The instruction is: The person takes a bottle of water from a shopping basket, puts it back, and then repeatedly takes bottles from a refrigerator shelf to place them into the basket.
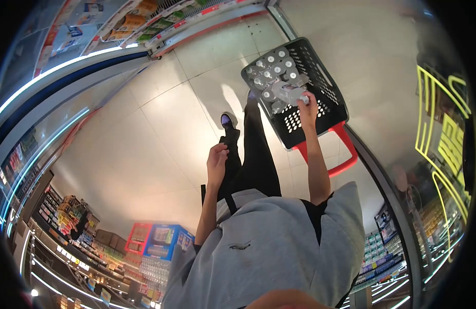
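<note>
A black shopping basket (324, 78) with a red handle (346, 164) stands on the floor ahead and to the right. Several clear plastic bottles (271, 72) with pale caps stand packed together at its far left part. My right hand (310, 109) reaches over the basket, its fingers closed around the cap end of a bottle (290, 94) that lies tilted beside the others. My left hand (217, 158) hangs in front of my left leg with the fingers curled in, and nothing shows in it.
Shop shelves with packaged goods (129, 23) are at the upper left. A dark metal floor rail (374, 165) runs along the right, beside glass with yellow neon lettering (452, 141). Red and blue boxes (163, 237) and more shelves lie at the lower left. Pale floor tiles (166, 113) surround my feet.
</note>
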The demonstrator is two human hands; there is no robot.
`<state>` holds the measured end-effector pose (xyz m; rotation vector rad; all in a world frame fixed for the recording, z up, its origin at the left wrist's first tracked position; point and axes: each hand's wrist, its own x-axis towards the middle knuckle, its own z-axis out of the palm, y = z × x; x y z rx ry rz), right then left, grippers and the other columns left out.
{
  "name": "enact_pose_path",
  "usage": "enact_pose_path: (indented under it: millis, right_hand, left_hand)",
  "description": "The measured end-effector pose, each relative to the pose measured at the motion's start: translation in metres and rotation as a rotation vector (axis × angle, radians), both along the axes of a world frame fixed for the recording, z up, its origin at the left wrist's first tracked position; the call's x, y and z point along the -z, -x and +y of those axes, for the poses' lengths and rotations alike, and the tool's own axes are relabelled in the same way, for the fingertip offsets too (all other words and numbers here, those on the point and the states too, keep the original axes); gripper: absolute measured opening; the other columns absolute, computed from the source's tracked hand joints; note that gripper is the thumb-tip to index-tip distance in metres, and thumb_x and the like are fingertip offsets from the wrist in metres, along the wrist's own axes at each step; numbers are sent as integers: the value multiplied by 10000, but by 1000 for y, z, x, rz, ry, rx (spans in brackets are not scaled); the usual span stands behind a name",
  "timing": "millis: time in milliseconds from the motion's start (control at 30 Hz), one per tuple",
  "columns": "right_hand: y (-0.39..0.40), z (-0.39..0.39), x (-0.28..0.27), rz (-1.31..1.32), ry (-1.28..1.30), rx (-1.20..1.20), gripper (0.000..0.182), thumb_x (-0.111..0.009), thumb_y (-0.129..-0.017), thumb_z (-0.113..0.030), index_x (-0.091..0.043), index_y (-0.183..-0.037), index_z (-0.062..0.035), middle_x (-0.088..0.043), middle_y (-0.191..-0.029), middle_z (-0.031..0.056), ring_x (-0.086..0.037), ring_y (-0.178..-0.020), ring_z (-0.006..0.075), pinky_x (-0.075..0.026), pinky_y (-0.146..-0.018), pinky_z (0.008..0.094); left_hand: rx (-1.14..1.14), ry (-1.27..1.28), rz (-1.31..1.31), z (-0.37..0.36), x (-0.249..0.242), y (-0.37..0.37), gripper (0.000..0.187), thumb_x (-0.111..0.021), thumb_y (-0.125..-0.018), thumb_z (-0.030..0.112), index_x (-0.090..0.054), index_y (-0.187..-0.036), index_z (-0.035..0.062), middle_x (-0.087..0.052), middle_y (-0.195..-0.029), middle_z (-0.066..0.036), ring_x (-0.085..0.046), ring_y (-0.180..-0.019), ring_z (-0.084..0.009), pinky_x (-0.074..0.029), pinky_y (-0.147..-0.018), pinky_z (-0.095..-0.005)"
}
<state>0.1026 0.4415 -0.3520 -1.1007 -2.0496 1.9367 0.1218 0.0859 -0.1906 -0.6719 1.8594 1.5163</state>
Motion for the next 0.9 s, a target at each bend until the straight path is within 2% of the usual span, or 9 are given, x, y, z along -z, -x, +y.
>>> enact_pose_path:
  millis: [167, 333, 467, 500, 600, 633, 733, 767, 900]
  right_hand:
    - [33, -15, -175, 196, 527, -72, 183, -578, -824, -77, -536, -998, -41, -509, -716, 2, -414, -494, 58, -415, -486, 231]
    - [86, -63, -286, 295, 663, -255, 266, -633, -812, -249, -529, -981, -72, -488, -689, -21, -389, -463, 56, -424, -479, 245]
    - [121, -95, -301, 418, 645, -430, 370, -691, -763, -339, -538, -976, -77, -522, -897, -19, -523, -708, 62, -412, -582, 193]
    - [135, -119, -334, 431, 581, -363, 341, -658, -818, -327, -545, -996, -59, -514, -939, -12, -507, -814, 67, -392, -676, 191]
    - [176, -158, -367, 425, 186, -379, 283, -599, -881, -294, -555, -1011, -46, -511, -969, -3, -479, -825, 73, -378, -740, 206]
    - [190, -167, -374, 438, 197, -395, 226, -542, -925, -260, -567, -996, -48, -520, -974, -7, -457, -834, 67, -356, -765, 207]
    - [229, -189, -406, 372, -71, -444, 253, -554, -950, -298, -578, -994, -50, -530, -881, -46, -455, -747, 33, -365, -628, 192]
    - [242, -195, -412, 397, -30, -493, 272, -576, -940, -311, -578, -996, -45, -542, -861, -49, -463, -742, 36, -367, -630, 198]
    - [277, -229, -436, 454, -121, -465, 313, -588, -936, -340, -591, -1013, -37, -561, -826, -17, -481, -735, 50, -373, -628, 207]
  left_hand:
    - [-128, -304, -43, 25, -55, 56, 398, -475, -1008, 302, -462, -1284, 16, -590, -1179, -134, -606, -1059, -222, -536, -828, -354]
    - [-164, -703, -83, 23, -133, 120, 612, -330, -991, 547, -429, -1313, 35, -598, -1100, -154, -648, -838, -246, -540, -580, -322]
    - [-14, -992, -212, -33, -146, 154, 702, -220, -971, 633, -379, -1340, 58, -609, -1042, -160, -639, -673, -249, -504, -457, -307]
    - [-42, -1029, -100, -40, -164, 160, 573, -358, -983, 524, -403, -1303, 51, -618, -1024, -156, -640, -686, -245, -507, -484, -302]
    - [164, -851, 295, -67, -204, 188, 441, -549, -929, 333, -447, -1238, 35, -598, -1090, -155, -649, -802, -253, -545, -595, -323]
    - [223, -598, 496, -74, -206, 195, 503, -706, -795, 154, -459, -1220, 47, -557, -1195, -166, -622, -993, -298, -548, -776, -368]
    - [507, -7, 1177, -89, -249, 220, 626, -782, -713, 131, -445, -1235, 59, -511, -1272, -194, -578, -1093, -350, -524, -851, -405]
    - [489, 26, 1149, -94, -249, 222, 701, -815, -670, 111, -444, -1263, 75, -516, -1273, -197, -545, -1147, -372, -464, -954, -426]
    - [371, -58, 1141, -108, -249, 245, 680, -782, -739, 187, -433, -1312, 78, -527, -1248, -169, -568, -1130, -327, -519, -870, -410]
